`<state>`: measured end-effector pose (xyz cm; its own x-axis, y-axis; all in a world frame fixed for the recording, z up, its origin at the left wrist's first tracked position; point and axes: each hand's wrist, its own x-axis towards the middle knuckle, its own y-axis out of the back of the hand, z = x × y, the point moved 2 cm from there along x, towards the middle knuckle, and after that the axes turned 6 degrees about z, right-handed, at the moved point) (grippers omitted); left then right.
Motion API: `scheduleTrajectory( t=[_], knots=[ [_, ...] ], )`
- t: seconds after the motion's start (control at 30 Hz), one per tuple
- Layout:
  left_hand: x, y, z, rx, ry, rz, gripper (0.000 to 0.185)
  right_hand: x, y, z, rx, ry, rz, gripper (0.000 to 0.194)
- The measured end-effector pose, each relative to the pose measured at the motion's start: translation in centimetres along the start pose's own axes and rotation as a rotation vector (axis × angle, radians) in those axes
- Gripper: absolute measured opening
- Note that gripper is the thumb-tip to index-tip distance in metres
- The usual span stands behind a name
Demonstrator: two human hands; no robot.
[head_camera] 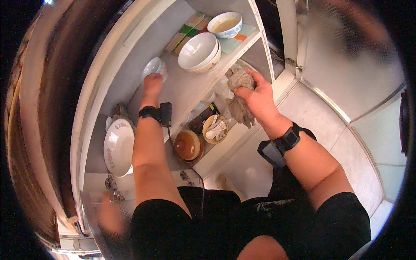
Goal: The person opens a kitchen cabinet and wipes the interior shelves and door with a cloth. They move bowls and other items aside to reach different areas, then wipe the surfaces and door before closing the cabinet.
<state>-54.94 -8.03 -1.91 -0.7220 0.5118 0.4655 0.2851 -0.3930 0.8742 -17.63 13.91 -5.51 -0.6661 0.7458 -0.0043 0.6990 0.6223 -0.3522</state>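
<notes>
My left hand [152, 85] is at the back of the upper cabinet shelf, its fingers curled at the near edge of a small white dish [152, 67]; part of that grip is hidden. Crumpled in my right hand [260, 97] is a grey-beige cloth [240, 79], whose loose end hangs in front of the lower shelf. Between the hands, two nested white bowls [197, 53] stand on the upper shelf [174, 94]. Behind them, a blue-patterned bowl [225, 25] rests on printed sheets.
Below sit a brown lidded pot [187, 145] and a yellow bowl of white spoons [215, 130]. A large flower-rimmed oval dish [119, 148] stands left of my left forearm. Glass-paneled cabinet doors stand open at right [347, 61] and lower left [107, 214]. Floor tiles [318, 117] lie right.
</notes>
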Motion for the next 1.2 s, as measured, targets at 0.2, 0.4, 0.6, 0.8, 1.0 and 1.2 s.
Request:
scheduleTrajectory(
  t=[0.2, 0.4, 0.6, 0.8, 1.0, 1.2],
  knots=[
    [-7.0, 4.2, 7.9, -0.242, 0.194, -0.008, 0.023, 0.5, 0.4, 0.4, 0.015, 0.015, 0.016, 0.061],
    [-11.0, 6.6, 11.6, -0.364, 0.100, -0.032, 0.022, 1.2, 1.2, 1.4, -0.092, 0.120, 0.127, 0.063],
    [-15.3, 9.9, 14.1, -0.954, 0.281, 0.095, 0.019, 1.3, 1.6, 2.0, -0.013, 0.055, 0.072, 0.061],
    [-23.8, 4.0, 14.2, -1.456, 0.521, -0.486, 0.014, 0.6, 1.2, 1.7, 0.020, 0.056, 0.039, 0.060],
    [-31.6, -13.8, 3.3, -1.385, 1.493, -0.483, 0.016, -0.1, 1.0, 1.0, 0.037, 0.023, 0.004, 0.059],
    [-36.5, -22.4, -2.7, -1.253, 1.579, -0.463, 0.029, -0.7, 0.5, 0.0, 0.070, 0.007, 0.007, 0.057]
  ],
)
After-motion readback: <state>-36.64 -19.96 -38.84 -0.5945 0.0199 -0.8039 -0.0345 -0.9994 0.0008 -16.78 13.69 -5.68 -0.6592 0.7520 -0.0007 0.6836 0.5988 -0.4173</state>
